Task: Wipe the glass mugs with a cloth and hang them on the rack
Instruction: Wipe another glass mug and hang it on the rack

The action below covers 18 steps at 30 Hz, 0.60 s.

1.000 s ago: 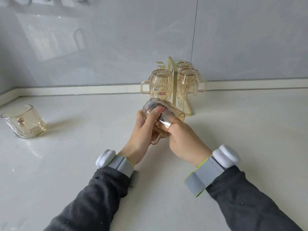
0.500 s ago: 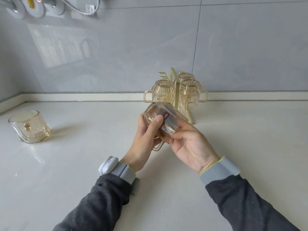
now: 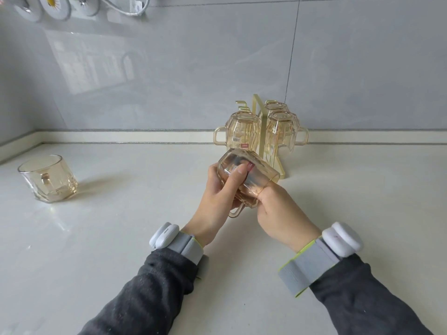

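Note:
An amber glass mug (image 3: 256,176) lies tilted on its side in the air between both hands, handle pointing down. My left hand (image 3: 217,199) grips its body, thumb across the glass. My right hand (image 3: 278,211) has fingers pushed inside the mug's mouth; whether a cloth is in there cannot be told. Just behind stands the gold wire rack (image 3: 258,131) with three amber mugs (image 3: 242,134) hanging upside down on it. Another amber mug (image 3: 48,181) stands upright on the white counter at the far left.
The white counter (image 3: 121,238) runs back to a raised ledge and a grey tiled wall (image 3: 193,68). Round white fittings and a cable (image 3: 58,8) hang on the wall at the top left.
My right hand has rolled over and its fingers have gone back into the mug's mouth. The mug stays between both hands in front of the rack. The view has tilted up slightly.

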### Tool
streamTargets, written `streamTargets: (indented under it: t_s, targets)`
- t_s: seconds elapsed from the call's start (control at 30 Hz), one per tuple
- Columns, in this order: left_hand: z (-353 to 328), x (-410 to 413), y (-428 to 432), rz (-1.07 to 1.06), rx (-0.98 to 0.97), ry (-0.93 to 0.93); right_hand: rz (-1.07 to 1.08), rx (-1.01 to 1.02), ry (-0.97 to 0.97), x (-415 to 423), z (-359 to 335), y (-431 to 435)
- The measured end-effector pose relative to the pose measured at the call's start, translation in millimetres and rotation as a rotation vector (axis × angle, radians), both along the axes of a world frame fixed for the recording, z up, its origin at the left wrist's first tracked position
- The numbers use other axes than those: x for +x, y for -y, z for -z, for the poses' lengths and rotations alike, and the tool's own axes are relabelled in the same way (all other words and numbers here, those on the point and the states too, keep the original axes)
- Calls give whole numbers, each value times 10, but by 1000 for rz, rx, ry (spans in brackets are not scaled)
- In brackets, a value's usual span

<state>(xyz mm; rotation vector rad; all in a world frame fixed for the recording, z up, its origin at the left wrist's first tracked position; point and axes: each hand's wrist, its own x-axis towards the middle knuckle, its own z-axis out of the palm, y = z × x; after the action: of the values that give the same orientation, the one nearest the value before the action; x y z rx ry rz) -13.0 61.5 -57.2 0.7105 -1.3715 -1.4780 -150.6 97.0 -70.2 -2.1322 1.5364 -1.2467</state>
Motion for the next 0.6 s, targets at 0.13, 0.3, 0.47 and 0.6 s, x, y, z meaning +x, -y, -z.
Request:
streamTargets:
  t_s: [0.13, 0.3, 0.47, 0.6]
  targets:
    - [-23, -9, 1, 10, -4, 0, 42, -133, -120, 8, 2, -18]
    - [5, -1, 14, 11, -20, -8, -165, 109, 373, 120, -92, -33]
    - [-16, 14, 30, 15, -42, -18, -533, 363, 1262, 52, -208, -82]
    - [-39, 45, 25, 98, -7, -75, -569, 384, 1460, -9, -189, -50]
